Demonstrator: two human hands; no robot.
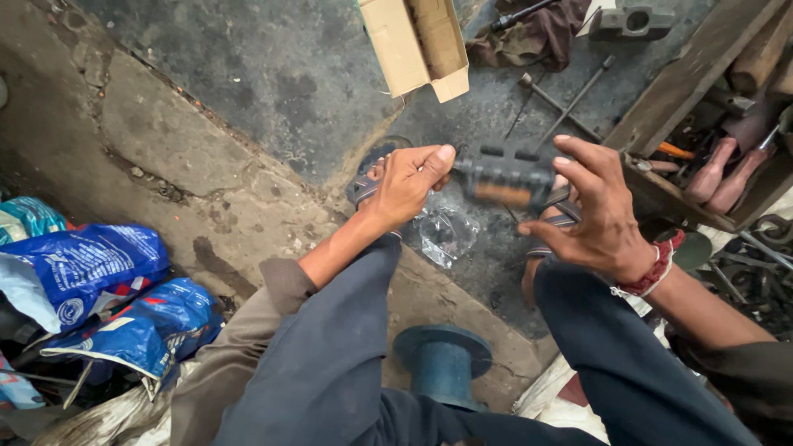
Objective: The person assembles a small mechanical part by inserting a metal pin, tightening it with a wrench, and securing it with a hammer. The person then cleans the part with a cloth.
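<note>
Your left hand (409, 183) has its grip closed on the left end of a black bicycle pedal (504, 180) with an orange reflector, thumb on top, just right of the centre of the frame. Your right hand (596, 213) is wide, with fingers spread; it is at the right end of the pedal, but the pedal is blurred and you cannot tell if the fingers touch it. On the right wrist is a red thread band (657, 268). Under the pedal, on the floor (248, 91), lies a crumpled clear plastic wrap (446, 234), and your feet in sandals (368, 183) are beside it. At the top centre is an open cardboard box (417, 41). At the upper right stands a wooden tool tray (702, 74). Blue bags (99, 285) lie at the lower left, and a blue spool (443, 362) stands between your knees.
</note>
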